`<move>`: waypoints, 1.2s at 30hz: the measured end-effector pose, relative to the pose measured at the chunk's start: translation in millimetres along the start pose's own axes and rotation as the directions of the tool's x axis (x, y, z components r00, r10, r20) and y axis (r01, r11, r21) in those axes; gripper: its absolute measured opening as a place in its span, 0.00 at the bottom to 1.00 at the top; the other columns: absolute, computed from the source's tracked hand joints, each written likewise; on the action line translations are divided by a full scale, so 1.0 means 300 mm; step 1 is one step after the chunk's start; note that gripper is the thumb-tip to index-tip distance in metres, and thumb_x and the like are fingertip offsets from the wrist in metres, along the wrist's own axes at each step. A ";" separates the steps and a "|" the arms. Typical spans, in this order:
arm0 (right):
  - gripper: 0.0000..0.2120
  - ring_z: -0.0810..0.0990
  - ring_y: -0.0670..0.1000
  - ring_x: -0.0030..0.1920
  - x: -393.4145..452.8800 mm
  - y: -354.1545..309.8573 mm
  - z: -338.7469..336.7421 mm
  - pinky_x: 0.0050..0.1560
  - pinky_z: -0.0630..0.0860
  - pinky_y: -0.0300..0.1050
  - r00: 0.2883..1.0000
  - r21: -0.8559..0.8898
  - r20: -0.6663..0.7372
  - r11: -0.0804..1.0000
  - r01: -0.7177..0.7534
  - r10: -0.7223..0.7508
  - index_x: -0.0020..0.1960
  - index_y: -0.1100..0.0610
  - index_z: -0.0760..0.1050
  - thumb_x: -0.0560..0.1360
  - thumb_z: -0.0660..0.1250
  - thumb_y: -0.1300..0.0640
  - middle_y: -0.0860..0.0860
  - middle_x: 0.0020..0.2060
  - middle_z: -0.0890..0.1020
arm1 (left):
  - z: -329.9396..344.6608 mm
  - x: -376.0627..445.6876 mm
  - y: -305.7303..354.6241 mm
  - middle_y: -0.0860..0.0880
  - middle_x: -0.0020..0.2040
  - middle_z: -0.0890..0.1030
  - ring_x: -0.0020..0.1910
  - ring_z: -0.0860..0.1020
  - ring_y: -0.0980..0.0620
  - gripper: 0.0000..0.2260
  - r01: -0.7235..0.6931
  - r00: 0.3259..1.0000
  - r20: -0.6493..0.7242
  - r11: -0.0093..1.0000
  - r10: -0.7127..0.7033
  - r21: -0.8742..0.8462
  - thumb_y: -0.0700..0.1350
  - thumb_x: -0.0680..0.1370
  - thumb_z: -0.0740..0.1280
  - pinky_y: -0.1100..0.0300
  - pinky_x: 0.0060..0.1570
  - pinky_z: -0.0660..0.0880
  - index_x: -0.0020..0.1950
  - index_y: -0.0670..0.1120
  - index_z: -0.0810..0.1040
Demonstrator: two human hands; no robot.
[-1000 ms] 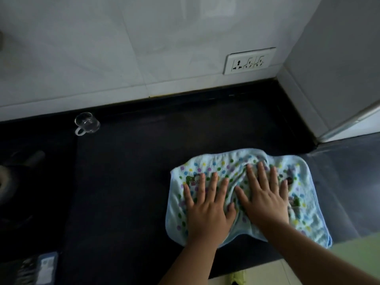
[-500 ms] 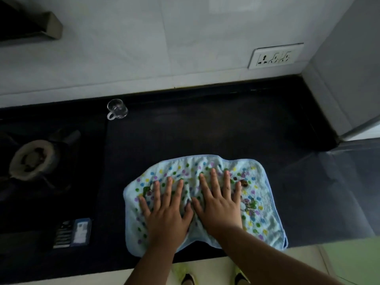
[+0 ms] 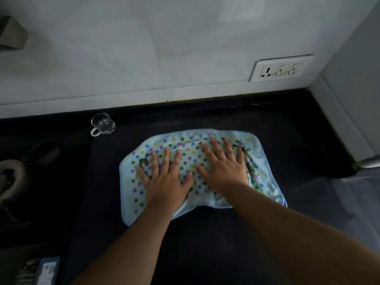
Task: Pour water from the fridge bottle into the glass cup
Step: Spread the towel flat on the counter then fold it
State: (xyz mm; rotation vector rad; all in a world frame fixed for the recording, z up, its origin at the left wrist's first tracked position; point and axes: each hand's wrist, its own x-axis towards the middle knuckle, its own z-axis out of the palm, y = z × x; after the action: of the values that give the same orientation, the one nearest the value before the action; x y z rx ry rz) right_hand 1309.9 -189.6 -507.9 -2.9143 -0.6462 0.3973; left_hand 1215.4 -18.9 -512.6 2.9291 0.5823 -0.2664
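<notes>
A small clear glass cup (image 3: 103, 124) with a handle stands upright on the black counter (image 3: 205, 243), near the back wall and left of my hands. My left hand (image 3: 164, 175) and my right hand (image 3: 224, 167) lie flat, fingers spread, side by side on a light blue towel (image 3: 265, 182) with coloured dots. The towel is spread on the counter, a short way right and forward of the cup. No bottle is in view.
A gas stove burner (image 3: 10, 177) sits at the left edge, with a small blue and white packet (image 3: 44, 270) in front of it. A white wall socket (image 3: 279, 67) is at the back right. A grey fridge side (image 3: 353, 99) rises at the right.
My two hands have pushed the towel forward and to the left across the counter, closer to the glass cup. My fingers stay flat on the cloth.
</notes>
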 end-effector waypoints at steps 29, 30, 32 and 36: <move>0.39 0.21 0.51 0.76 -0.524 0.136 0.002 0.78 0.28 0.62 0.965 0.069 0.249 0.993 -0.101 0.081 0.78 0.36 0.25 0.76 0.40 0.23 0.41 0.77 0.24 | -0.037 -0.427 0.123 0.59 0.86 0.45 0.85 0.42 0.49 0.28 -0.111 0.971 0.207 0.992 0.122 -0.063 0.67 0.82 0.49 0.34 0.79 0.41 0.83 0.68 0.48; 0.40 0.21 0.52 0.76 -0.523 0.129 0.008 0.78 0.28 0.62 0.964 0.065 0.255 0.993 -0.096 0.077 0.78 0.36 0.25 0.76 0.40 0.23 0.41 0.77 0.24 | -0.060 -0.418 0.130 0.57 0.85 0.50 0.84 0.46 0.47 0.27 -0.097 0.973 0.207 0.995 0.103 -0.038 0.65 0.83 0.51 0.35 0.79 0.46 0.82 0.67 0.50; 0.40 0.21 0.53 0.77 -0.519 0.126 0.011 0.78 0.29 0.62 0.962 0.073 0.260 0.992 -0.105 0.083 0.79 0.36 0.27 0.77 0.44 0.24 0.41 0.77 0.24 | -0.088 -0.394 0.163 0.53 0.84 0.57 0.82 0.55 0.44 0.28 -0.106 0.977 0.185 0.994 0.101 0.015 0.62 0.84 0.53 0.36 0.78 0.52 0.83 0.65 0.49; 0.42 0.24 0.52 0.78 -0.512 0.134 -0.019 0.79 0.32 0.62 0.956 0.091 0.285 0.992 -0.091 0.062 0.81 0.35 0.33 0.77 0.53 0.26 0.41 0.79 0.28 | -0.131 -0.331 0.246 0.49 0.81 0.60 0.79 0.60 0.44 0.34 -0.171 0.969 0.185 0.985 0.163 0.029 0.60 0.83 0.57 0.40 0.74 0.63 0.85 0.59 0.44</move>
State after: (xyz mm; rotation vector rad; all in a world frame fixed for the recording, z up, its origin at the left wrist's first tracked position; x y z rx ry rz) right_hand 1193.2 -292.5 -475.0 -2.8140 -0.5288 0.8416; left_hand 1159.6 -115.6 -446.6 2.9306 0.3054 -0.5256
